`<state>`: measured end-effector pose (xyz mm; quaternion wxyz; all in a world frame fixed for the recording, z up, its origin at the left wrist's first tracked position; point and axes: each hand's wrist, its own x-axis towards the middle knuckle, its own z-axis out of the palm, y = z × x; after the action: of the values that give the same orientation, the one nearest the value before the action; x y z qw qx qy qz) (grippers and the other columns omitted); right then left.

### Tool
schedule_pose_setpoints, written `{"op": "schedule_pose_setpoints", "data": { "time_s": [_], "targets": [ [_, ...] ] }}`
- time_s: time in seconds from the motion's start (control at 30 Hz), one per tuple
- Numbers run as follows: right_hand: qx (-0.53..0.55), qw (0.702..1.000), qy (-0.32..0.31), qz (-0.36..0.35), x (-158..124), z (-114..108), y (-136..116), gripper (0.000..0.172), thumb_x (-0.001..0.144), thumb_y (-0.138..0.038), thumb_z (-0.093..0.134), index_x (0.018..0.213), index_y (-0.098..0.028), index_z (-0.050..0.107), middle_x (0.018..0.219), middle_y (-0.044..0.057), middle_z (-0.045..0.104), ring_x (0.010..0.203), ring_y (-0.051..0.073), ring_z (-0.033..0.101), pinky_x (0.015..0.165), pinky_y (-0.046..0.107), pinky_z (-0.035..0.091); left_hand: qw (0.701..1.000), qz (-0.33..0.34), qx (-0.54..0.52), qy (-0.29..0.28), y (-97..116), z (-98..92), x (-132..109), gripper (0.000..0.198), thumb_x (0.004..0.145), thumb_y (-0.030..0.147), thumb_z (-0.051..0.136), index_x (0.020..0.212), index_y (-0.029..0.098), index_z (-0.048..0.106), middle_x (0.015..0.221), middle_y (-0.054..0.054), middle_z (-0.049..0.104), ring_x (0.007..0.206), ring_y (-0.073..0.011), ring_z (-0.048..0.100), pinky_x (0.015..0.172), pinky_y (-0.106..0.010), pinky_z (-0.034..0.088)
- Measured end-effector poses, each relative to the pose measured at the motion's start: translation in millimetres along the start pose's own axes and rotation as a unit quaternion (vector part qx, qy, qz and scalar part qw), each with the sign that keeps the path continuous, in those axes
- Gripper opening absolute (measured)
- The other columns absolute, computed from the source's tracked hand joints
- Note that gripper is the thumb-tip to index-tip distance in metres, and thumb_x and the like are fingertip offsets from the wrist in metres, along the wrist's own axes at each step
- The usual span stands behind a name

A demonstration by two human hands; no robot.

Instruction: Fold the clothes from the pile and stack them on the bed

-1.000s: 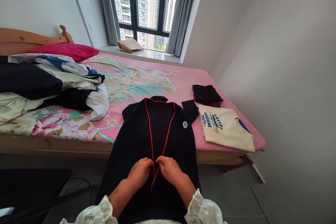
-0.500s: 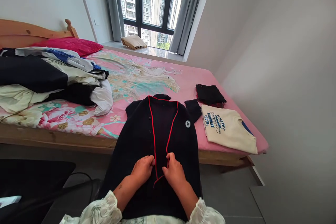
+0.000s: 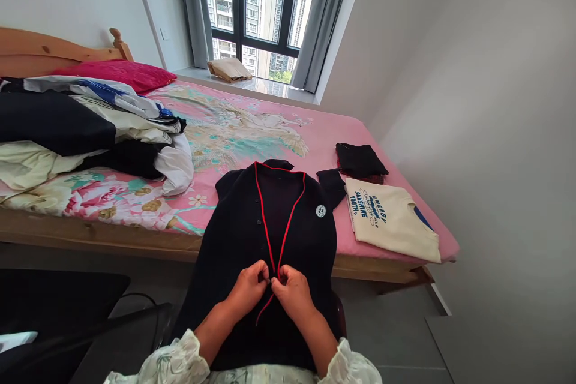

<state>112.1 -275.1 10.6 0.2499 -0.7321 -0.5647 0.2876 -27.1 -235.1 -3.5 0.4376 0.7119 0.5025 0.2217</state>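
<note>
A black cardigan [image 3: 234, 234] with red piping and a round white badge lies face up, its top on the bed's edge and its lower part over my lap. My left hand [image 3: 250, 285] pinches the left front edge of the cardigan. Opposite it, my right hand [image 3: 291, 291] pinches the right front edge. The two hands nearly touch, with the red-trimmed edges drawn close between them. Small buttons show along the left front panel; whether one is between my fingertips is too small to tell.
On the bed's left lies a heap of clothes [image 3: 90, 126] beside a red pillow [image 3: 121, 74]. To the right are a folded cream T-shirt [image 3: 391, 219] and folded black clothing [image 3: 360, 159]. A black chair [image 3: 58, 300] stands at lower left. A beige folded item [image 3: 229, 69] rests on the windowsill.
Both hands have come closer together, bringing the cardigan's two red-trimmed front edges toward each other. The gap between the edges has narrowed.
</note>
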Motion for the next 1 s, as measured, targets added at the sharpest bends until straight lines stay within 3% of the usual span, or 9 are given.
{"op": "schedule_pose_setpoints", "data": {
  "time_s": [0.17,0.43,0.6,0.7,0.8,1.0],
  "targets": [
    [-0.080,0.996,0.011,-0.039,-8,15,7,0.006,0.074,-0.018,0.054,0.068,-0.019,0.055,0.074,0.001,0.060,0.067,0.013,0.053,0.060,0.023,0.031,0.999,0.010,-0.043,0.002,-7,3.4,-3,0.007,0.069,0.014,0.045,0.066,0.020,0.046,0.064,0.004,0.049,0.062,-0.0107,0.043,0.060,-0.023,0.035],
    [-0.063,0.998,0.023,-0.017,-9,21,14,0.011,0.078,-0.021,0.052,0.075,-0.019,0.063,0.078,0.005,0.064,0.075,0.017,0.059,0.067,0.024,0.037,0.995,0.014,-0.096,-0.007,-16,3.2,-1,0.004,0.068,0.016,0.049,0.065,0.019,0.048,0.066,0.003,0.052,0.065,-0.0107,0.045,0.063,-0.023,0.036],
    [0.060,0.998,-0.022,-0.004,-7,19,19,0.019,0.080,-0.024,0.048,0.078,-0.019,0.067,0.076,0.004,0.065,0.073,0.016,0.059,0.067,0.024,0.040,0.991,-0.006,-0.133,-0.026,-24,2.8,1,0.002,0.068,0.017,0.052,0.068,0.018,0.051,0.063,0.004,0.049,0.061,-0.0095,0.042,0.059,-0.022,0.034],
    [0.146,0.986,-0.079,0.031,-2,20,25,0.026,0.083,-0.028,0.042,0.077,-0.017,0.066,0.062,0.000,0.059,0.057,0.013,0.054,0.053,0.022,0.040,0.986,-0.016,-0.163,-0.044,-28,2.9,2,0.003,0.067,0.016,0.052,0.070,0.017,0.051,0.063,0.005,0.048,0.060,-0.0088,0.040,0.058,-0.021,0.033],
    [0.161,0.981,-0.099,0.049,3,24,28,0.019,0.077,-0.024,0.047,0.076,-0.016,0.063,0.057,-0.002,0.056,0.047,0.010,0.049,0.043,0.020,0.036,0.980,-0.023,-0.189,-0.057,-31,3.2,3,0.007,0.065,0.014,0.052,0.071,0.017,0.051,0.064,0.005,0.049,0.060,-0.0085,0.042,0.059,-0.021,0.035],
    [0.148,0.987,-0.063,0.018,2,27,21,0.003,0.067,-0.019,0.059,0.064,-0.018,0.059,0.062,-0.002,0.057,0.058,0.011,0.050,0.057,0.022,0.039,0.971,-0.035,-0.223,-0.074,-35,5.0,6,0.013,0.062,0.017,0.058,0.073,0.017,0.050,0.065,0.005,0.050,0.059,-0.0083,0.046,0.056,-0.021,0.036]
  ]
}}
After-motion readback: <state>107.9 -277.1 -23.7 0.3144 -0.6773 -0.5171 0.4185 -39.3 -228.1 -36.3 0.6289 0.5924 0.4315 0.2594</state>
